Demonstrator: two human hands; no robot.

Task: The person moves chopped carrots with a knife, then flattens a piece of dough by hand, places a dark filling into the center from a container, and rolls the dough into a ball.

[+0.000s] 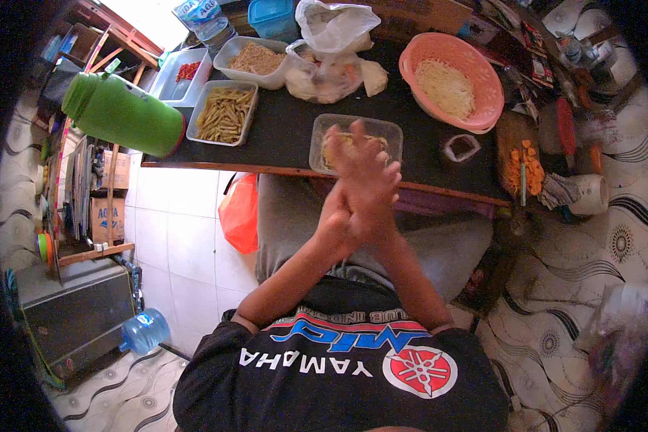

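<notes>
Palm against palm, my left hand (337, 202) and my right hand (375, 200) meet at the front edge of the dark table, their fingers blurred. Partly behind the fingers sits a clear plastic container (319, 129) with pale yellowish food inside. Nothing shows between the palms, though their inner sides are hidden. To the left stands a container of cut green beans (224, 114). A pink plastic colander (488, 89) holding white noodles (445, 89) is at the right, with a small cup of dark contents (460, 147) in front of it.
Along the back stand a tub of shredded food (256, 58), a container with red pieces (188, 71), a blue-lidded tub (271, 19) and plastic bags (329, 75). A green flask (127, 114) lies at the left. Chopped orange vegetable (526, 170) rests on a wooden board (510, 127) at the right.
</notes>
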